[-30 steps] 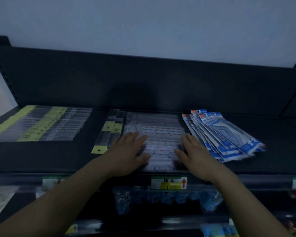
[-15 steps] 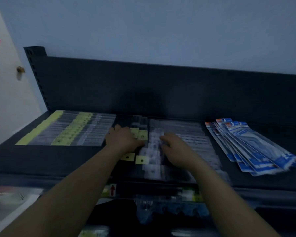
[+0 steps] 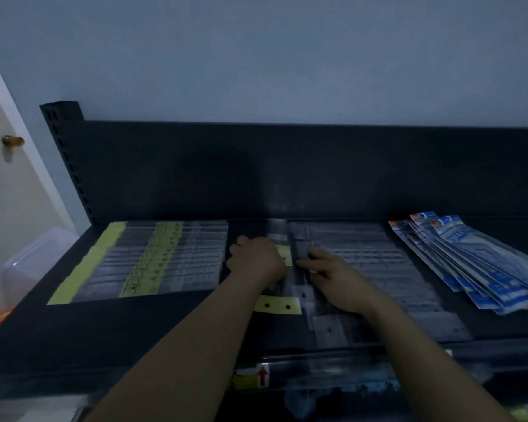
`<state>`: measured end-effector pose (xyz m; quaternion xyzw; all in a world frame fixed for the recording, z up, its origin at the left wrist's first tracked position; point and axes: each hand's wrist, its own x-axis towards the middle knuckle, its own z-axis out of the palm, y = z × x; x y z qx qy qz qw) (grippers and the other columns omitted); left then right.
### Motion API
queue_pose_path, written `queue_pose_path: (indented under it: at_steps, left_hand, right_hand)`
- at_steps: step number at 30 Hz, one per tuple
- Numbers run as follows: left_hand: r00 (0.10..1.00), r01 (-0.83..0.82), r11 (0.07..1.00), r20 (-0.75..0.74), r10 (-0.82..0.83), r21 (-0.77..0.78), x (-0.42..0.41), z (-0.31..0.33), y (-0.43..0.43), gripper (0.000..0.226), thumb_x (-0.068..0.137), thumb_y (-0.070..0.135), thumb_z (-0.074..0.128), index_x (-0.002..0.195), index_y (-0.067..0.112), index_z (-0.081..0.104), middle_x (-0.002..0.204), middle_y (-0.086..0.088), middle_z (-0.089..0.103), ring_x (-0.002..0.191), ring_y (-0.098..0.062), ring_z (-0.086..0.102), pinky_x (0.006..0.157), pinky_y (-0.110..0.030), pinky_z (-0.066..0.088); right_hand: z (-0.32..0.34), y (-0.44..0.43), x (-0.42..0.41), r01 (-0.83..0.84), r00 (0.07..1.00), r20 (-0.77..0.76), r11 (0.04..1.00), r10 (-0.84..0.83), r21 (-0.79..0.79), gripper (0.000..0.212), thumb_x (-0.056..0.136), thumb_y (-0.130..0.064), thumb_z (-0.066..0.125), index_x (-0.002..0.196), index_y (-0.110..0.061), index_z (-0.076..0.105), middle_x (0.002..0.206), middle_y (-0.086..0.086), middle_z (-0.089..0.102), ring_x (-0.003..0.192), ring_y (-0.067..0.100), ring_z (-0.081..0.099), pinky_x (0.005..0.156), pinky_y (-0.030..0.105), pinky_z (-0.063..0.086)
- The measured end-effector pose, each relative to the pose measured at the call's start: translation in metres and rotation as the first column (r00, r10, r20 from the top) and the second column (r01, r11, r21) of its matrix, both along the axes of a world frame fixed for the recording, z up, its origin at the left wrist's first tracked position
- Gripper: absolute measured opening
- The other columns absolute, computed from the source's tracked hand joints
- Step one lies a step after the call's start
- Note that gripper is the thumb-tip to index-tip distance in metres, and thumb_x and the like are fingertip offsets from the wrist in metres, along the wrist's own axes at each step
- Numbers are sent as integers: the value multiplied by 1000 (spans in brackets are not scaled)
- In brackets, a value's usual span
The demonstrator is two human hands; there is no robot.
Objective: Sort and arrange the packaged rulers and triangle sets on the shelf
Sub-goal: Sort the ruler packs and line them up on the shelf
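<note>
Left hand (image 3: 256, 260) is covering yellow-tagged ruler packs (image 3: 276, 304), grip unclear; right hand (image 3: 333, 275) is pressing flat on clear ruler packs (image 3: 366, 260), whose slick sleeves are likely risking sliding off the shelf (image 3: 134, 330) front.

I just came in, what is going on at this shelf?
A person is tidying packaged rulers on a dark metal shelf. The left hand lies over narrow clear ruler packs with yellow header cards in the middle; whether it holds them is unclear. The right hand presses straight fingers on the wide spread of clear ruler packs beside them. A neat row of yellow-labelled clear packs lies left, and a fanned pile of blue-and-white packets lies untouched on the right.
</note>
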<state>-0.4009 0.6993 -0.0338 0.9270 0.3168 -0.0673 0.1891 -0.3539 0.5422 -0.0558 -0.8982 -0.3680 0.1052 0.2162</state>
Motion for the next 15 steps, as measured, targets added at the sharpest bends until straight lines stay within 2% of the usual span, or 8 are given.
queue_pose_path:
  at_steps: [2, 5, 7, 12, 15]
  left_hand:
    - [1000, 8, 999, -19, -9, -31, 6, -1, 7, 70, 78, 40, 68, 136, 11, 41, 137, -15, 36, 125, -31, 36, 99, -40, 41]
    - [1000, 10, 996, -10, -10, -87, 8, -2, 9, 80, 71, 53, 68, 135, 11, 42, 136, -14, 37, 124, -30, 37, 97, -39, 44]
    - [1000, 11, 998, -5, -11, -60, 6, 0, 2, 89, 67, 61, 68, 136, 13, 40, 138, -14, 32, 124, -32, 36, 95, -39, 42]
    - [998, -23, 998, -65, 20, -50, 12, 7, 0, 79, 74, 44, 71, 138, 11, 39, 137, -15, 33, 123, -31, 38, 88, -38, 44]
    - [996, -38, 997, -82, 32, -63, 9, 10, 0, 72, 74, 42, 71, 132, 9, 46, 130, -14, 44, 112, -28, 48, 72, -32, 46]
  right_hand:
    - [-5, 0, 0, 23, 999, -32, 999, -22, 25, 42, 101, -13, 39, 141, -21, 43, 158, 4, 18, 145, 18, 13, 115, 23, 3]
    - [-9, 0, 0, 44, 998, -54, 998, -42, 39, 43, 100, -12, 41, 141, -24, 43, 158, 1, 18, 146, 17, 11, 119, 28, 5]
    - [-8, 0, 1, 36, 998, -52, 998, -34, 42, 44, 99, -10, 41, 141, -23, 44, 158, 2, 18, 146, 18, 12, 119, 29, 6]
    - [-5, 0, 1, 34, 996, -83, 997, -29, 66, 43, 98, -7, 42, 139, -19, 46, 157, 4, 19, 145, 18, 15, 118, 26, 11]
    - [-5, 0, 2, 34, 996, -79, 997, -29, 65, 42, 97, -10, 44, 138, -20, 49, 157, 6, 22, 144, 21, 19, 118, 29, 13]
